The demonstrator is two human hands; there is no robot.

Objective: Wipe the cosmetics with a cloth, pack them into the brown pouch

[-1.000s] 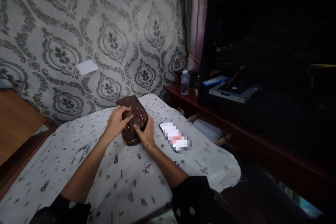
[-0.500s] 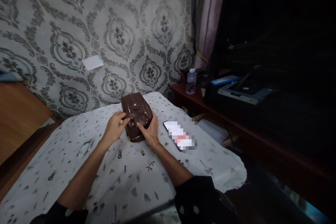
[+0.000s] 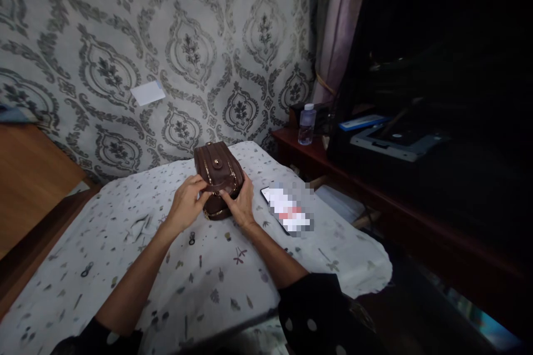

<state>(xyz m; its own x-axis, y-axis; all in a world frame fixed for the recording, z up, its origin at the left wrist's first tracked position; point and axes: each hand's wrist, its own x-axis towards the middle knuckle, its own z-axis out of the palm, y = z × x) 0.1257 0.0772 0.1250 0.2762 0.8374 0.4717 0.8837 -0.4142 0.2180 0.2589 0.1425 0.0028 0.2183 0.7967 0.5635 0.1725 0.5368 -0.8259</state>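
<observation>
A small brown leather handbag (image 3: 218, 156) with gold zips and a round gold stud lies on the patterned white cloth. Its near end is between my two hands. At the left front corner, my left hand (image 3: 188, 203) pinches a brown strap of the bag, thumb and fingertips close together. My right hand (image 3: 242, 203) is wrapped round the bag's right side, its thumb pressing on the near end. Part of the zip and strap is hidden by my fingers. To the right of the bag lies a phone (image 3: 287, 211) with its screen lit and blurred.
A water bottle (image 3: 307, 124) stands on a dark red desk (image 3: 287, 144) at the right, near a blue-edged box and a grey flat device (image 3: 391, 145). A white card (image 3: 148, 93) is on the patterned wall. Wooden furniture (image 3: 33, 177) borders the left.
My left hand's fingers have moved slightly right along the strap, closer to my right thumb. My right hand still holds the bag's side. The view has shifted a little.
</observation>
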